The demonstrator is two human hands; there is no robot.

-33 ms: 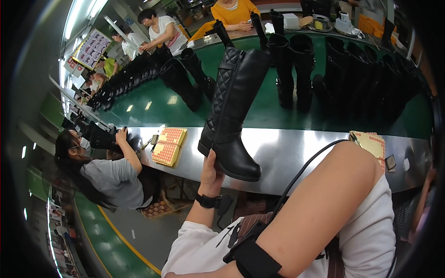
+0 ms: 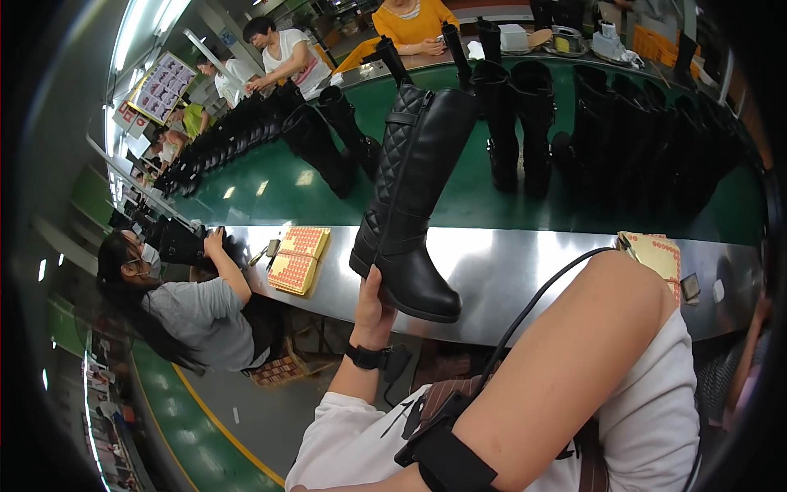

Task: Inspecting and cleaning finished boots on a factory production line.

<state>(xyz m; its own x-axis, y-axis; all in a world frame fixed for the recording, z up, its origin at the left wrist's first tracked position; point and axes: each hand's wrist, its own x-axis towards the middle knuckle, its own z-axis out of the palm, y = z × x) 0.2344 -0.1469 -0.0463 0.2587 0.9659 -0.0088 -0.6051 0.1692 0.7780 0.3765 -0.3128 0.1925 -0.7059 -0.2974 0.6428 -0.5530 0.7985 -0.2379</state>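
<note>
My left hand (image 2: 374,310) is closed around the sole and heel of a tall black boot (image 2: 412,197), thumb up against the heel. The boot stands nearly upright in the air, toe to the right, with a quilted panel, a strap near the top and a long side zip. Its shaft overlaps the green bench behind. My right forearm folds back across my body, and only a strip of my right hand (image 2: 369,482) shows at the lower edge; its fingers are cut off from sight. Black bands circle both wrists.
A steel ledge (image 2: 500,254) runs along the green bench (image 2: 467,209). On it lie a bundle of yellow-red patterned cards (image 2: 299,261) and another stack (image 2: 656,254). Black boots (image 2: 639,139) stand at right. A masked co-worker (image 2: 197,303) handles a boot at left. A black cable (image 2: 533,303) hangs by my arm.
</note>
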